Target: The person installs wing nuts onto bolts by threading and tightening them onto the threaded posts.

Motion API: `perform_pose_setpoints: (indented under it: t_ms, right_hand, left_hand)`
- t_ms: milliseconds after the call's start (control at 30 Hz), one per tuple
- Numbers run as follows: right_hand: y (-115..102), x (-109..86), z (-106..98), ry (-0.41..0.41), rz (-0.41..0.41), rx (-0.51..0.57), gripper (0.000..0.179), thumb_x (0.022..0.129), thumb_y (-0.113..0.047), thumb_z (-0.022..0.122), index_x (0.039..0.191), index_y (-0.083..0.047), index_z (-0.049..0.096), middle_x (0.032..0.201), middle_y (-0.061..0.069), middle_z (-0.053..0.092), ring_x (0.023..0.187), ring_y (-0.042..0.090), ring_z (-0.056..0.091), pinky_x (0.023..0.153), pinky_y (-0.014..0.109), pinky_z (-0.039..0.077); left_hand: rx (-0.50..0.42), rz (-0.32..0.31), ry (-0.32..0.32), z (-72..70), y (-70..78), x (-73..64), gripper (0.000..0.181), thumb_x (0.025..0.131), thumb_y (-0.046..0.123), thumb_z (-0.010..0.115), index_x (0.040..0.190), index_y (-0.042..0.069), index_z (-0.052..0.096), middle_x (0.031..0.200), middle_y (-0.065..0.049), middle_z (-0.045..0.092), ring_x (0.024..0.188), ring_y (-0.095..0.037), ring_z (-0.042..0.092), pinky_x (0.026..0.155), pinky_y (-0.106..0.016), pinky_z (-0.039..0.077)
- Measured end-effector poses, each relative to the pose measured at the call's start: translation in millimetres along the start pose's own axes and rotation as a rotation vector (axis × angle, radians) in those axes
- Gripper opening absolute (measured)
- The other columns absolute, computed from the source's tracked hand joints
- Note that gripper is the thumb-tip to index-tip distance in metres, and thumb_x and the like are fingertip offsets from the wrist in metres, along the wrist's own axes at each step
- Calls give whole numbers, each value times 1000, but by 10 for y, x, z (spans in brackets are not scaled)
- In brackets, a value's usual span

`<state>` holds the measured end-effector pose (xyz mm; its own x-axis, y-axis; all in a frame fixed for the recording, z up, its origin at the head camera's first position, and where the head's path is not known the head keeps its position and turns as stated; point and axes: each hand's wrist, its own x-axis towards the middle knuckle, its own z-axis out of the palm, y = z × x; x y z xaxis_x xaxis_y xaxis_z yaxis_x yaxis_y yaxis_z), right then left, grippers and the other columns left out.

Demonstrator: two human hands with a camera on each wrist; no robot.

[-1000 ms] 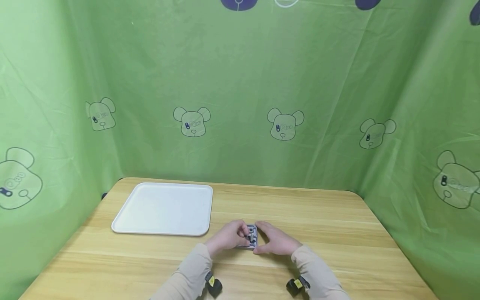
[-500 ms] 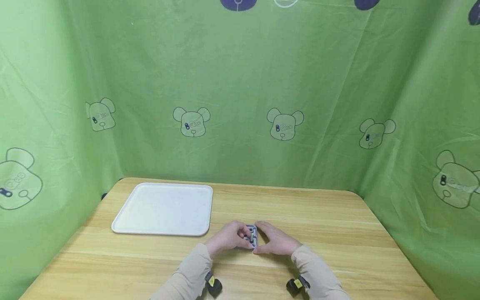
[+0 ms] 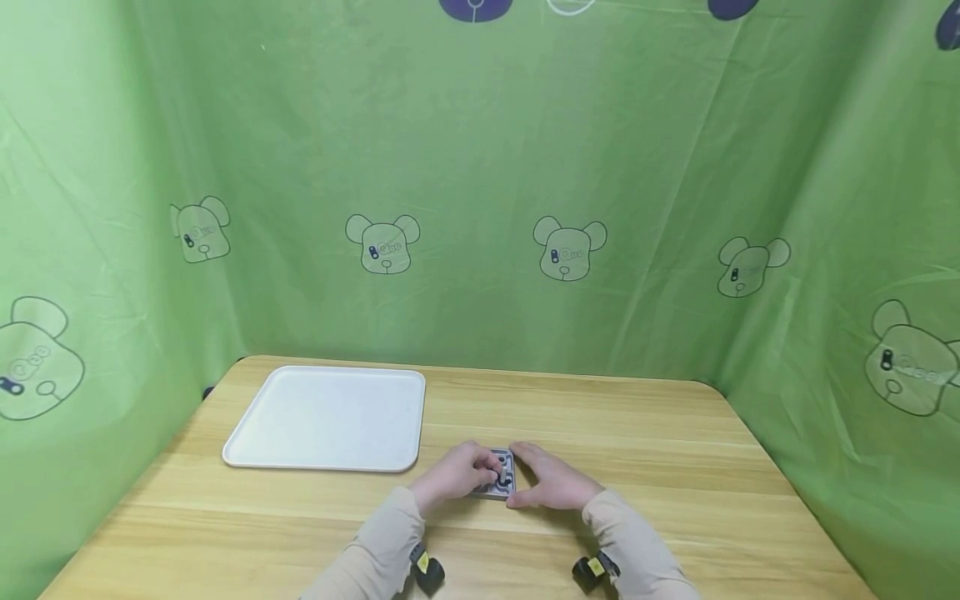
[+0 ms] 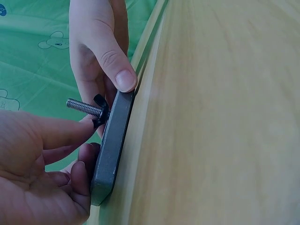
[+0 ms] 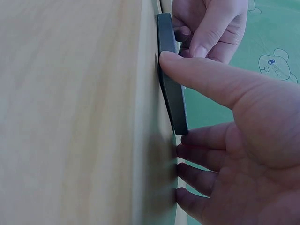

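A flat dark grey block (image 4: 112, 136) lies on the table between my two hands, its patterned top facing up in the head view. From that top rises a threaded bolt (image 4: 80, 106) with a black wing nut (image 4: 99, 111) low on it, near the block. My left hand (image 3: 453, 475) pinches the wing nut between thumb and index finger, and its other fingers curl by the block's side. With the thumb on the near side and the index finger at the far corner, my right hand (image 3: 557, 482) holds the block's right end; its remaining fingertips rest on the table.
A white tray (image 3: 326, 417) lies at the back left of the wooden table (image 3: 637, 433). Green curtains (image 3: 480, 150) printed with bear heads hang behind the table and on both sides. A small black camera (image 3: 429, 575) is strapped to the left wrist.
My left thumb dips toward the near side of the block, then comes back up to the wing nut as the fingers shift around it. My right hand and the block stay in place.
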<state>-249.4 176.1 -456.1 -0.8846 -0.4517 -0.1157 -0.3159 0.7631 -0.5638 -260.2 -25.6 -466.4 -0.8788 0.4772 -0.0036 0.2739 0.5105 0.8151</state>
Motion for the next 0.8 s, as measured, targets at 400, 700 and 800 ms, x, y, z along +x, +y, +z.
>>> perform_pose_setpoints:
  t_ms: [400,700,800]
  right_hand:
    - [13,7,3,0,8,4,99,73,-39,81,148,3,31,154,26,32,141,46,31,114,62,24]
    - [39,25,13,-2,15,7,100,73,-41,80,149,1,31,155,25,31,142,46,30,114,62,24]
    - [39,22,11,-2,13,0,100,73,-41,80,149,1,31,155,25,30,142,46,30,114,62,23]
  left_hand:
    - [-86,-23,30,21,-2,-14,23,75,0,77,85,5,57,81,0,55,77,-12,51,69,-22,42]
    - [-62,-28,13,21,-10,-5,19,73,4,80,83,7,65,81,2,57,77,-11,50,70,-22,42]
    - [-59,-26,7,21,-11,-2,19,72,4,81,85,8,67,83,1,60,78,-11,51,70,-23,42]
